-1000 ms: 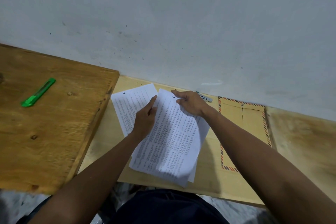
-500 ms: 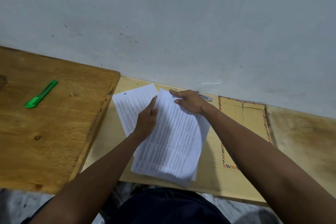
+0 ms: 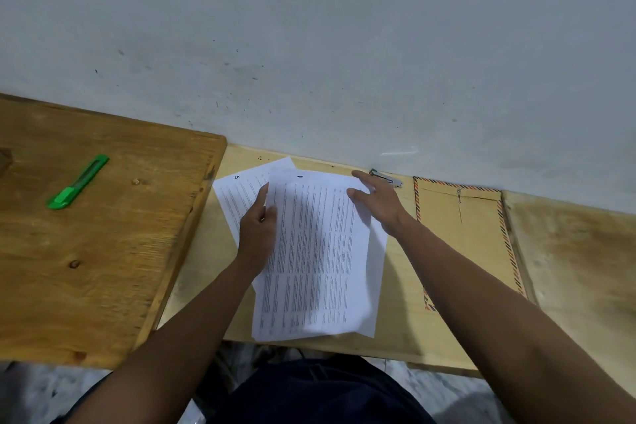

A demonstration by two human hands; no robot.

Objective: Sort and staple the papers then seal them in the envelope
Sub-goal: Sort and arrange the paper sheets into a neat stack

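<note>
A: Head view: why do we hold the stack of papers (image 3: 320, 251) so?
B: Our left hand (image 3: 258, 234) pinches its left edge; our right hand (image 3: 377, 205), fingers straight, presses the far corner, probably to square it.
A: Its direction?
B: Long axis runs away from us; sheet 5 (image 3: 241, 196) lies beyond the left fingertips.

Two hands, left (image 3: 256, 234) and right (image 3: 377, 198); one stapler (image 3: 385, 178); one envelope (image 3: 464, 234); one green cutter (image 3: 78, 182); several printed sheets (image 3: 316, 251), exact number unclear.
</note>
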